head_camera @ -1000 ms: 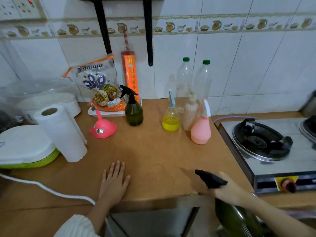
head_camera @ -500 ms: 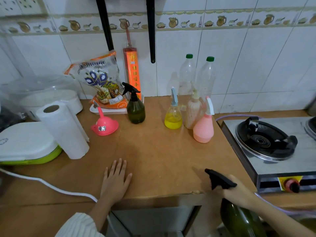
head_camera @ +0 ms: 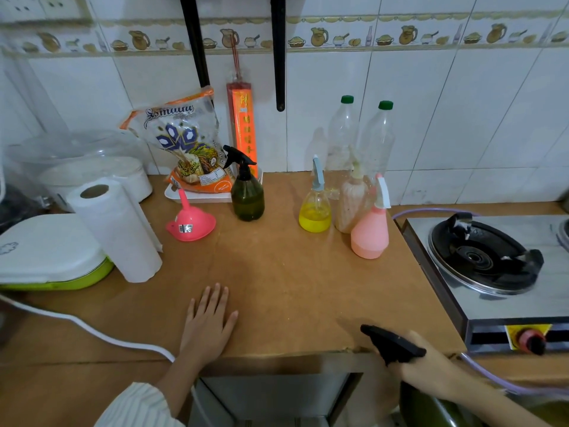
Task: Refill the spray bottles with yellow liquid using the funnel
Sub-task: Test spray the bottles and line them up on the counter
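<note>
We are holding a large green bottle (head_camera: 431,405) by its black sprayer (head_camera: 391,345) just below the counter's (head_camera: 292,288) front edge, right hand (head_camera: 431,365) curling round the neck; the funnel (head_camera: 191,223) is sitting spout-up at the back, beside the small green bottle (head_camera: 248,195). Risk, as we are judging it: the bottle's shoulder catching the edge while coming up and slipping from a one-handed grip. Left hand (head_camera: 209,325) is lying flat on the counter, fingers straight, holding nothing.
</note>
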